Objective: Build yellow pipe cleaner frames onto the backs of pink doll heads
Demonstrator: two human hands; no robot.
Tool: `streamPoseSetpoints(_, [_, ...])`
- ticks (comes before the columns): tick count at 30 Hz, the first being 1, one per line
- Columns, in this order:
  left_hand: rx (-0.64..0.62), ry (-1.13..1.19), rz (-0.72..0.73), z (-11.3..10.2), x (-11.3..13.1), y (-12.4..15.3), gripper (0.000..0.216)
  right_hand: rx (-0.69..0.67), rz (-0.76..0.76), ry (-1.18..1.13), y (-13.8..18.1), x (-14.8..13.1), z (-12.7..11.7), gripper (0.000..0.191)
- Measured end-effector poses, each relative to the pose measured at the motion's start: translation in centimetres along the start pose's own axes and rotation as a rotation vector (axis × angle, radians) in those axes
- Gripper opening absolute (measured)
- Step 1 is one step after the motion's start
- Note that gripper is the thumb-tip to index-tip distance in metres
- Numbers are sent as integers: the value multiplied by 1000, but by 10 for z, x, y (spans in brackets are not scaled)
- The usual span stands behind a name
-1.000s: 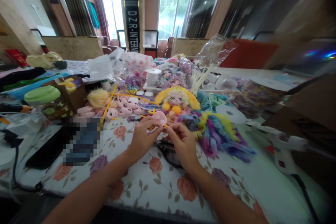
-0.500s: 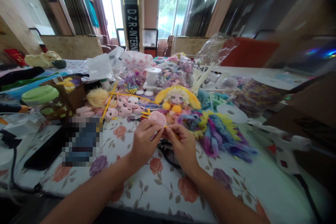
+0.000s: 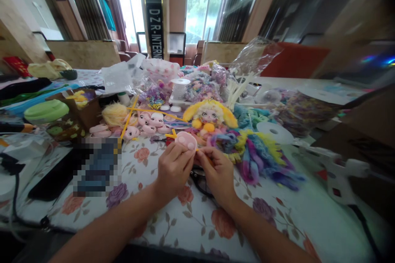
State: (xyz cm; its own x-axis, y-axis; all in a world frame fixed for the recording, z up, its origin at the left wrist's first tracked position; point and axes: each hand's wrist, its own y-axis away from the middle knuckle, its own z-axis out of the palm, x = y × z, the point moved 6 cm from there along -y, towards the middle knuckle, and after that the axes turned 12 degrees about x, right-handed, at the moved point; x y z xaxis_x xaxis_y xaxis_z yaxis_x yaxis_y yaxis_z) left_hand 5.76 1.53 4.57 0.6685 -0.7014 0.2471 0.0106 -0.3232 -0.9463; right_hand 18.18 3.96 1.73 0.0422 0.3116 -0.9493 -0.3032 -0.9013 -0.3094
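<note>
Pale pink shell [image 3: 185,139], with 2 rounded bumps showing, held above the flowered tablecloth [image 3: 132,189], between the 2 hands. Left hand [image 3: 173,168]: thumb and fingers clamped on its near edge. Right hand [image 3: 218,172]: thumb and forefinger pinched together on a thin yellow strip [image 3: 198,150], right at the shell's edge; whether strip and shell touch, cannot tell. Yellow bits [image 3: 170,134] at the shell's far left side; attachment unclear. Black looped handle [image 3: 202,185] on the cloth under the right hand, partly hidden.

Beyond the hands: yellow-eared doll [image 3: 210,114], facing the wearer. Left of it, a cluster of pink doll faces [image 3: 150,120]. Right, a heap of purple, blue and yellow fibre [image 3: 256,160], with a white spool [image 3: 275,132] beside it. Far right, white glue gun [image 3: 338,178], corded. Left side: green-lidded jar [image 3: 46,111].
</note>
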Motion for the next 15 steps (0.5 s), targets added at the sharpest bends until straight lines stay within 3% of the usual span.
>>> streamPoseSetpoints(15, [-12,27,7,0,3,2,14,-21,-78,47,3,-4,-1,11])
